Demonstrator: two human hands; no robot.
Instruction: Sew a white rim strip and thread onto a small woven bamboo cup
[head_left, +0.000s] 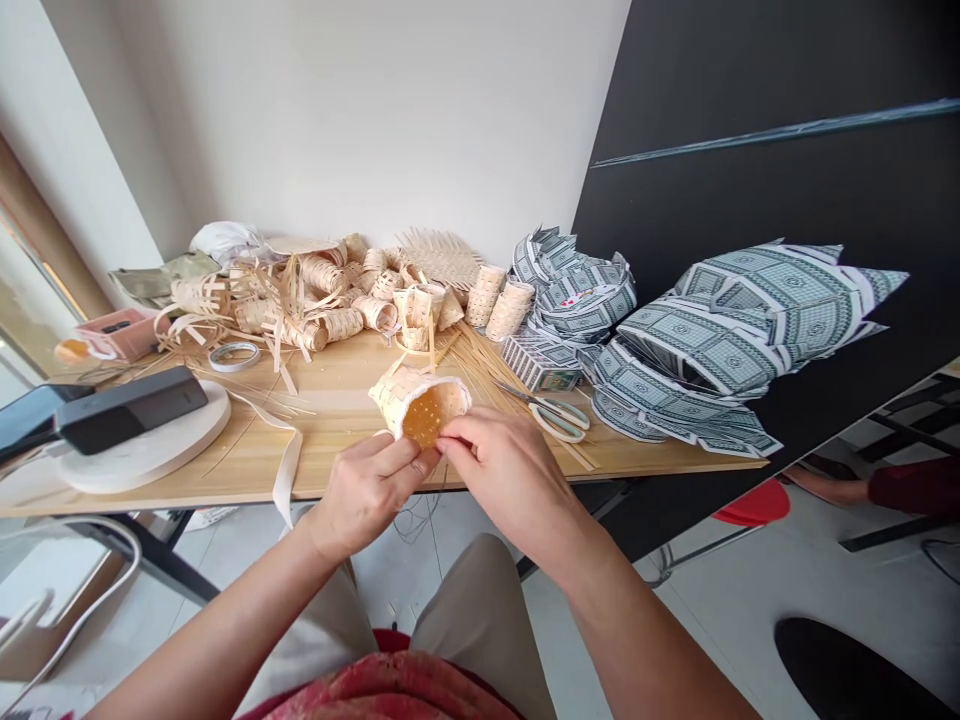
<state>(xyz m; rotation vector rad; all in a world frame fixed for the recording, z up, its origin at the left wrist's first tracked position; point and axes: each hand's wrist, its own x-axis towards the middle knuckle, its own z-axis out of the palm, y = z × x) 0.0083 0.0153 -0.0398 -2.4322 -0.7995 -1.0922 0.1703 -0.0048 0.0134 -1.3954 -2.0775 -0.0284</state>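
A small woven bamboo basket lies tilted on its side near the table's front edge, its mouth facing me and its rim bound in white. My left hand is closed on the near side of that rim, thumb and fingers pressed together. At the rim's lower right, my right hand makes a pinch; what its fingertips hold is too small to make out. Thin dark strands hang below the hands. Scissors with pale handles lie just beyond my right hand. A white fabric strip droops over the edge at left.
Several woven pieces are heaped at the back, beside two upright woven cups. Folded playing-card constructions occupy the right. At left are a tape roll and a dark device on a round white board.
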